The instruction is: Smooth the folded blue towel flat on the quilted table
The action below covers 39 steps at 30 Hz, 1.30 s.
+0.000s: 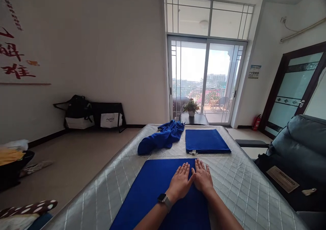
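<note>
A blue cloth [158,189] lies flat and smooth on the quilted silver-grey mattress [244,182]. Both hands rest palm down on it near its far right corner, thumbs close together. My left hand [180,180], with a watch [164,199] on the wrist, lies flat with fingers stretched out. Beside it, my right hand [202,177] is flat along the cloth's right edge. Farther off, a neatly folded blue cloth [207,141] with a small white tag [193,152] lies to the right. At its left is a crumpled blue cloth [163,138].
A dark armchair [300,148] stands at the right of the mattress. Beyond the far edge is a small table with a potted plant [191,107], before glass sliding doors. A black bench [109,109] with bags stands along the left wall; a patterned cloth [30,208] lies at lower left.
</note>
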Each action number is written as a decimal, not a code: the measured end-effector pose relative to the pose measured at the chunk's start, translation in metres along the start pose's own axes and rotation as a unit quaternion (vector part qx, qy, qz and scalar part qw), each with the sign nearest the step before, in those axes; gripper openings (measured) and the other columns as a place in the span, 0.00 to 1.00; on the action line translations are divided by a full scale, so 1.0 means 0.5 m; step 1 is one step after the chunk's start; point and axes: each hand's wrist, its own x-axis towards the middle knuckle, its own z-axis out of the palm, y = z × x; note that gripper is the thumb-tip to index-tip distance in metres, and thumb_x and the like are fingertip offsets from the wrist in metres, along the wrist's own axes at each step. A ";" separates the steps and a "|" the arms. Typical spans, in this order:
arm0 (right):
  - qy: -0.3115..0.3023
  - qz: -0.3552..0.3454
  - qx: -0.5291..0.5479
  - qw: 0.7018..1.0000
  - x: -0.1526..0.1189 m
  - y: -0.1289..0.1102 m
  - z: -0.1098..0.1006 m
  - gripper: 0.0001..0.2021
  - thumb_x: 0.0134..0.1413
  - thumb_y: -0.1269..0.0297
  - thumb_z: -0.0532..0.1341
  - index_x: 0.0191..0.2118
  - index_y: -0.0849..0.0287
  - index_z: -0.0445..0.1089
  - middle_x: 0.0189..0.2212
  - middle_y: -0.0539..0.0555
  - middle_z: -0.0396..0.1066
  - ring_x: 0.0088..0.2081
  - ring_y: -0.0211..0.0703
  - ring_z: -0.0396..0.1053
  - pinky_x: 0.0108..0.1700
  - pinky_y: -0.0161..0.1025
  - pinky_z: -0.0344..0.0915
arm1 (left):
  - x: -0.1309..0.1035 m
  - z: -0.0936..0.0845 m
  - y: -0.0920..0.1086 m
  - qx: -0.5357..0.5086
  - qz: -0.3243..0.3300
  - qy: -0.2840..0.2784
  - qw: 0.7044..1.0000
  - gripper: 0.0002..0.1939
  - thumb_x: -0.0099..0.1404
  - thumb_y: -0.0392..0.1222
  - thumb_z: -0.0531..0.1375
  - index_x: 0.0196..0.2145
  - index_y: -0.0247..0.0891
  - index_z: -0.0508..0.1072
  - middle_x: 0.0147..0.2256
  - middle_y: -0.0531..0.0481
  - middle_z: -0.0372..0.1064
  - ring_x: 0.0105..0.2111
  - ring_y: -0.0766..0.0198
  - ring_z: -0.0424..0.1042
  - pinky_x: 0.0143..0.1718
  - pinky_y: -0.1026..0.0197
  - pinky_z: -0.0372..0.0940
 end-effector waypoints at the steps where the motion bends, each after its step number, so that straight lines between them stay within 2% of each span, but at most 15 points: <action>1: 0.002 0.008 0.005 1.000 0.001 -0.001 0.000 0.31 0.67 0.55 0.38 0.71 0.62 0.40 0.71 0.53 0.37 0.71 0.45 0.34 0.68 0.49 0.28 | -0.001 0.000 -0.016 0.004 -0.011 0.003 1.000 0.37 0.73 0.61 0.38 0.67 0.32 0.55 0.67 0.38 0.51 0.68 0.52 0.47 0.67 0.45 0.48; 5: 0.006 0.027 0.022 0.999 0.004 -0.006 0.000 0.31 0.66 0.54 0.38 0.71 0.60 0.40 0.71 0.51 0.38 0.71 0.44 0.35 0.69 0.48 0.27 | -0.024 -0.014 -0.113 0.030 -0.069 0.003 0.997 0.39 0.72 0.62 0.36 0.67 0.31 0.54 0.68 0.39 0.48 0.68 0.52 0.45 0.67 0.46 0.46; 11: 0.001 0.027 0.023 0.999 0.006 -0.005 0.001 0.32 0.66 0.53 0.37 0.71 0.60 0.38 0.71 0.50 0.36 0.71 0.42 0.35 0.69 0.48 0.26 | -0.083 -0.045 -0.310 0.090 -0.155 0.013 0.984 0.41 0.71 0.63 0.37 0.67 0.25 0.52 0.68 0.35 0.44 0.68 0.49 0.45 0.67 0.44 0.43; 14: -0.006 0.028 0.011 1.000 0.008 -0.005 0.002 0.32 0.66 0.52 0.37 0.71 0.59 0.38 0.71 0.49 0.36 0.71 0.42 0.34 0.69 0.48 0.26 | -0.103 -0.046 -0.365 0.097 -0.177 0.033 0.979 0.42 0.71 0.63 0.37 0.67 0.24 0.51 0.68 0.34 0.44 0.69 0.49 0.44 0.67 0.44 0.44; 17: -0.012 0.032 0.001 0.999 0.009 -0.007 0.002 0.33 0.66 0.51 0.36 0.72 0.59 0.36 0.71 0.49 0.35 0.71 0.42 0.33 0.69 0.48 0.26 | -0.109 -0.045 -0.371 0.078 -0.207 0.056 0.974 0.45 0.69 0.66 0.36 0.68 0.23 0.49 0.68 0.33 0.44 0.69 0.50 0.44 0.66 0.44 0.44; 22: -0.039 0.040 -0.028 0.998 0.013 -0.016 -0.006 0.32 0.66 0.53 0.36 0.71 0.61 0.36 0.71 0.51 0.35 0.71 0.43 0.33 0.68 0.50 0.28 | -0.107 -0.048 -0.354 0.071 -0.198 0.085 0.974 0.46 0.68 0.67 0.36 0.66 0.23 0.54 0.67 0.32 0.48 0.68 0.47 0.46 0.66 0.44 0.47; 26: -0.038 0.041 -0.040 0.998 0.031 -0.029 -0.018 0.32 0.66 0.55 0.37 0.71 0.63 0.41 0.71 0.54 0.38 0.71 0.46 0.34 0.68 0.53 0.27 | -0.109 -0.048 -0.357 0.081 -0.186 0.088 0.975 0.44 0.69 0.65 0.36 0.66 0.26 0.56 0.67 0.33 0.49 0.67 0.47 0.49 0.65 0.44 0.49; 30: -0.037 0.035 -0.036 0.998 0.047 -0.031 -0.018 0.32 0.66 0.53 0.37 0.71 0.63 0.40 0.71 0.53 0.38 0.71 0.44 0.34 0.68 0.49 0.29 | -0.111 -0.046 -0.359 0.085 -0.190 0.086 0.974 0.43 0.69 0.64 0.37 0.66 0.24 0.55 0.67 0.32 0.49 0.68 0.46 0.48 0.65 0.44 0.48; 35: -0.027 0.036 -0.018 0.999 0.046 -0.024 -0.005 0.32 0.66 0.52 0.37 0.71 0.61 0.37 0.71 0.52 0.36 0.71 0.41 0.33 0.68 0.47 0.28 | -0.111 -0.045 -0.361 0.060 -0.171 0.107 0.978 0.40 0.69 0.65 0.38 0.66 0.34 0.58 0.65 0.37 0.56 0.67 0.47 0.49 0.64 0.43 0.48; 39: -0.017 0.030 -0.009 0.999 0.045 -0.022 0.001 0.32 0.66 0.53 0.37 0.71 0.61 0.37 0.71 0.51 0.36 0.71 0.40 0.33 0.69 0.47 0.28 | -0.107 -0.039 -0.371 0.050 -0.185 0.093 0.977 0.41 0.68 0.66 0.37 0.66 0.34 0.58 0.66 0.38 0.55 0.68 0.48 0.48 0.65 0.43 0.47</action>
